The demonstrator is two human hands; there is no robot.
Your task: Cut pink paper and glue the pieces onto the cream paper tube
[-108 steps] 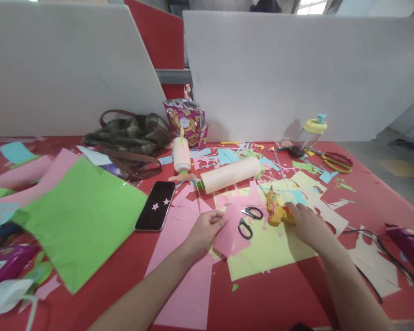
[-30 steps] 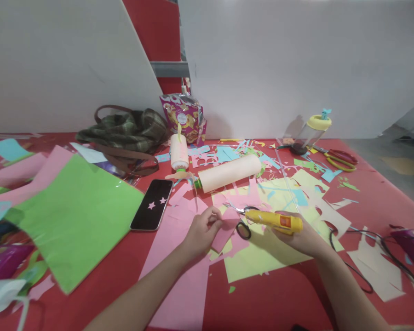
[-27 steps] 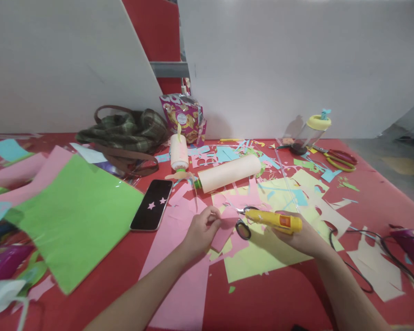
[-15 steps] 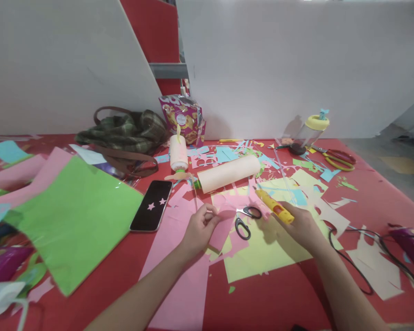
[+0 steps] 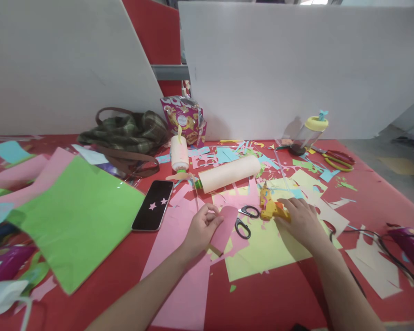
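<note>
Between its thumb and fingertips, my left hand (image 5: pixel 202 230) pinches the edge of a pink paper piece (image 5: pixel 226 227) that has a rounded top. My right hand (image 5: pixel 301 225) has the handle of a yellow hot glue gun (image 5: pixel 268 204) between thumb and fingers. The glue gun is low over the yellow paper (image 5: pixel 262 259), its nozzle pointing away from me. Black-handled scissors (image 5: pixel 243 227) lie between my hands, their blades partly hidden by the pink piece. Under my left forearm is a long pink sheet (image 5: pixel 182 285).
A phone (image 5: pixel 152 207) with two pink stars on it lies left of my hands. Behind are a cream paper-covered roll (image 5: pixel 229 174) and a smaller upright one (image 5: pixel 179 154). A green sheet (image 5: pixel 76 220) covers the left, a clear yellow-lidded container (image 5: pixel 308 135) stands back right, and a black cord (image 5: pixel 376 234) runs right.
My right hand has lowered and turned the glue gun, so its side now faces up and its nozzle points away. My left hand still pinches the pink piece, which now lies flatter.
</note>
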